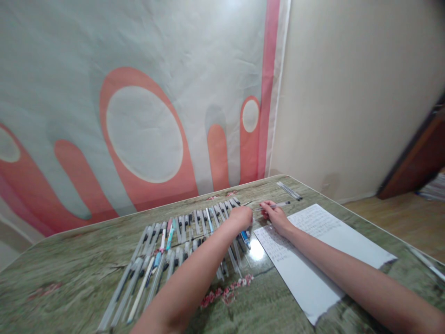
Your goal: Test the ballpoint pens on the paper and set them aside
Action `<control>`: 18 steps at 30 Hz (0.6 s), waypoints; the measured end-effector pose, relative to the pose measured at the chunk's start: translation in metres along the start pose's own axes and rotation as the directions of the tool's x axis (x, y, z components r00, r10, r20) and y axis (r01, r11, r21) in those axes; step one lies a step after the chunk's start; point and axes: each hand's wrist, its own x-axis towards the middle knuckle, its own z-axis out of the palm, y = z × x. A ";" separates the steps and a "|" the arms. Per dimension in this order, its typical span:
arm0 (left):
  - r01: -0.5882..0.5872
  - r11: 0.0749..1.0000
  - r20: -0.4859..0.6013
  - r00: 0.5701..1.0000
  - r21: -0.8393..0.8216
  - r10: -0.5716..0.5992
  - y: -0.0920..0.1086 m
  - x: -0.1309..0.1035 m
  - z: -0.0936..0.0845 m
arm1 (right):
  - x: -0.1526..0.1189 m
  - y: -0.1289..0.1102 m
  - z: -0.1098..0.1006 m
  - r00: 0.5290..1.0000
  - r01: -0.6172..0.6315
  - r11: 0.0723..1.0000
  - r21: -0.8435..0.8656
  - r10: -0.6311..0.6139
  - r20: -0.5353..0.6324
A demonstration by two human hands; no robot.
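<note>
My right hand (275, 218) is closed around a slim clear pen (281, 204) with a dark end pointing right, just above the table near the top edge of the paper. Beside it on the left, my left hand (241, 217) has its fingers curled in at the right end of the upper row of pens (198, 222). Whatever those fingers hold is hidden. A blue pen (245, 239) lies right below the left hand. More clear, white and pastel pens (139, 285) lie side by side in a lower row, partly covered by my left forearm.
A sheet of paper with handwriting (330, 232) lies under my right forearm. Two clear pens (289, 190) rest near the far right corner of the marble-patterned table (62, 260). A white pen-like stick (427, 263) lies at the right edge. Behind stands a wall with a printed sheet (146, 134).
</note>
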 end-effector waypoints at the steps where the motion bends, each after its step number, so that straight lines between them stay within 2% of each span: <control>1: 0.003 1.000 -0.007 1.000 0.006 -0.003 0.000 0.001 0.001 | 0.000 0.000 0.000 1.000 0.000 1.000 0.000 0.000 -0.005; 13: -0.024 0.999 -0.020 0.999 0.041 0.025 -0.001 0.003 0.010 | -0.001 -0.003 0.001 1.000 -0.003 0.999 0.043 0.004 -0.028; 15: -0.041 0.999 -0.072 0.997 -0.008 0.041 -0.005 0.003 0.012 | -0.001 -0.002 0.001 1.000 -0.003 0.999 0.045 0.004 -0.030; 18: -0.091 0.980 -0.205 0.977 -0.178 0.054 -0.013 0.002 0.019 | 0.000 -0.001 0.001 1.000 -0.010 0.999 0.044 0.011 -0.028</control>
